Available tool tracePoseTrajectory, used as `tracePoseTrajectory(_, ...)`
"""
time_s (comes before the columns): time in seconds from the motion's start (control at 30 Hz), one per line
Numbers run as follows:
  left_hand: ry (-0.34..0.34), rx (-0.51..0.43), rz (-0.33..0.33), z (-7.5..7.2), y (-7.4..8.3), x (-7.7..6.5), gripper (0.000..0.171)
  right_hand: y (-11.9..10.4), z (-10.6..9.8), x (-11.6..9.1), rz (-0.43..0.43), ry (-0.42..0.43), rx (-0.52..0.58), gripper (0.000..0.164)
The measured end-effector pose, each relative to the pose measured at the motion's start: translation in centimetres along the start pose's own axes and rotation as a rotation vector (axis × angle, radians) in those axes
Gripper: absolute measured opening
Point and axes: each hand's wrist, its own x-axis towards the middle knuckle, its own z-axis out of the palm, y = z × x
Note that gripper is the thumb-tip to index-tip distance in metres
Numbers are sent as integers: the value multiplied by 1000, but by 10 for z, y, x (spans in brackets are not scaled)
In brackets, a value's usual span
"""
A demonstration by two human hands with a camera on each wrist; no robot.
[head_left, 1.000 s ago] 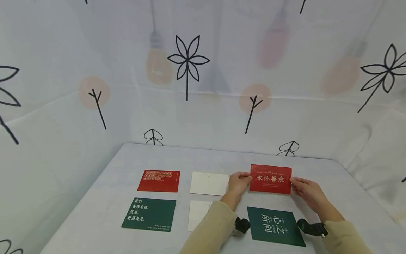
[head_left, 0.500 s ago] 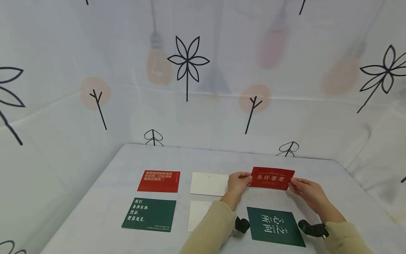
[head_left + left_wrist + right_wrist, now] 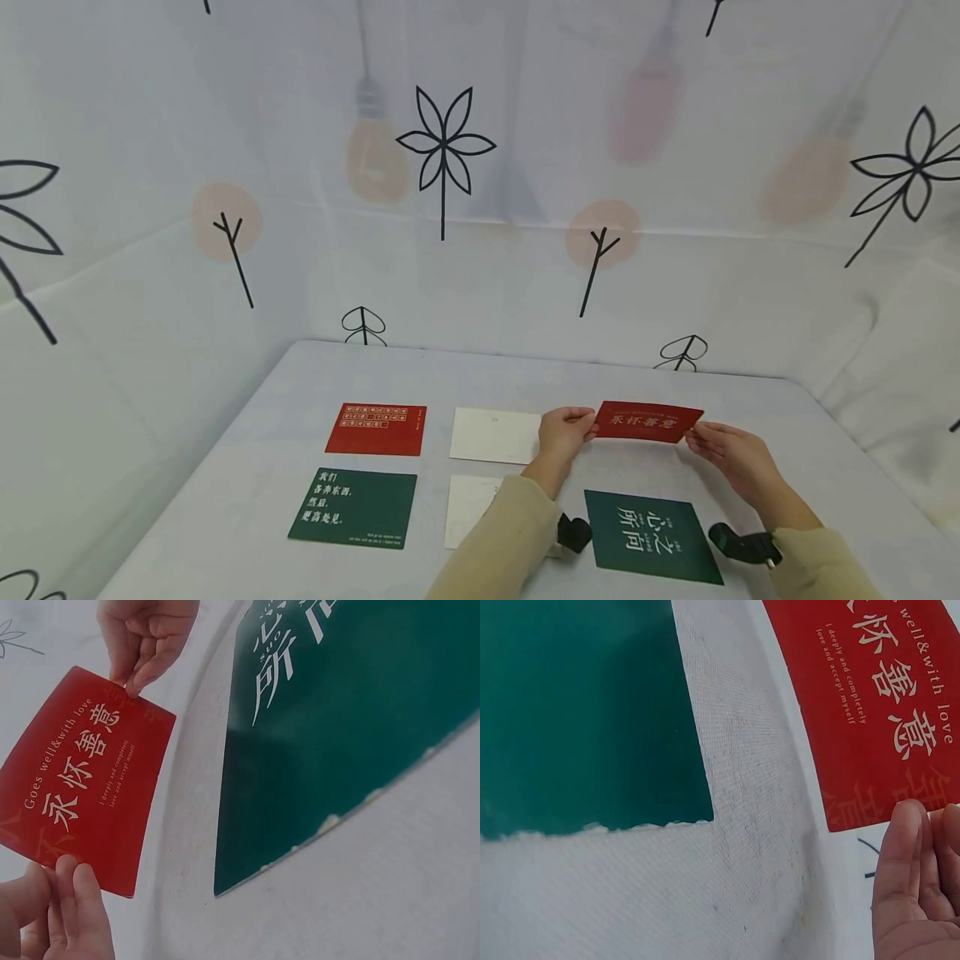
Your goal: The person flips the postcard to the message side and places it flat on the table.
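Observation:
Both hands hold a red postcard [image 3: 649,422] with white Chinese characters, above the back right of the table. My left hand [image 3: 564,442] pinches its left edge, and my right hand [image 3: 737,463] pinches the right edge. Seen from the head, the card is tipped and looks foreshortened. In the left wrist view the red postcard [image 3: 90,780] spans from the left hand [image 3: 64,915] to the right hand [image 3: 150,637]. The right wrist view has the right hand's [image 3: 919,892] fingers at one end of it. Nearer the body, a green postcard [image 3: 651,537] lies on the table between the forearms.
At left lie another red postcard [image 3: 377,429] and a lettered green postcard [image 3: 354,507]. Two cream cards, a far one [image 3: 493,435] and a near one [image 3: 465,504], lie mid-table; the left arm partly covers the near one. A patterned white cloth [image 3: 495,275] hangs behind the table [image 3: 225,500].
The red postcard between the hands has tilted from facing the head camera to a flatter angle, its right end shifting slightly right. The hands stay nearly in place; the other cards have not moved.

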Motion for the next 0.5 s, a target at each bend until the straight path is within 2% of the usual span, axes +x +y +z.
tracePoseTrajectory(0.23, 19, -13, -15, 0, 0, 0, 3, -1, 1, -1, -5, -5, 56, 65)
tracePoseTrajectory(0.5, 32, -29, -19, 0, 0, 1, 4, 2, -2, 0, -24, -36, 66, 66)
